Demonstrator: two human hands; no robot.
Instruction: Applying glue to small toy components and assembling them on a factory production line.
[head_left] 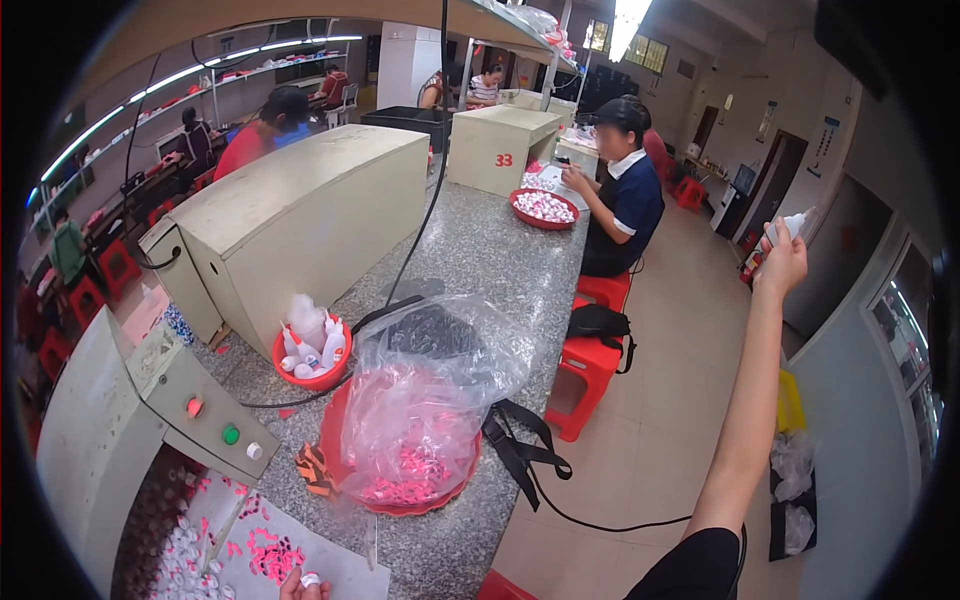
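The right hand (785,262) is raised at the right side of the frame, and its fingers are closed around a small white bottle (788,229), whose narrow end points to the upper right. The left hand (296,590) is at the lower edge, mostly cut off; its fingertips hold a small white round piece (311,578), but how firm this grip is, one cannot tell. Beside it, loose pink pieces (275,555) lie on a pale sheet (345,577), and many white round pieces (182,548) are gathered at the lower left. The bottle is over the floor (655,400) and well apart from the counter (490,245), so, if the fingers become loose, it would probably fall down there. If they press too strongly, some content could come out, though what is inside does not show. A careless movement of the left hand might push the pink pieces over the sheet or let the white one slip. In the middle of the frame, a clear plastic bag (450,345) covers a large part of a red tray (405,511); pulling the bag could spill the pink bits in this tray. Near it, a black strap (520,455) hangs at the counter edge, and a dark cable (600,524) runs toward the right sleeve (695,568); an arm caught there could drag them.
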